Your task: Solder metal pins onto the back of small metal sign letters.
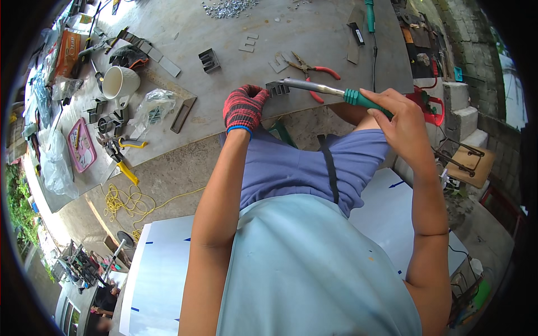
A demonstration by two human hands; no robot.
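Observation:
My left hand [245, 107], in a red-and-black knit glove, is closed at the near table edge, its fingertips on a small dark bent metal bracket [277, 88]. My bare right hand [397, 115] is wrapped round the green handle of a soldering iron [316, 87]. Its metal shaft points left, and the tip meets the bracket; whether it touches or only overlaps is hard to tell. Just beyond lie long-nose pliers [305, 66] with red handles, spread apart, and a flat notched metal plate [278, 63]. A similar bent bracket [209, 60] stands farther left.
The grey metal table [224, 33] carries small metal bits [230, 8] at the back. Left are a white mug [120, 83], a plastic bag [154, 111], a pink tray [82, 145] and yellow-handled snips [120, 151]. A black cord [375, 64] crosses the right; yellow cord [126, 201] lies below.

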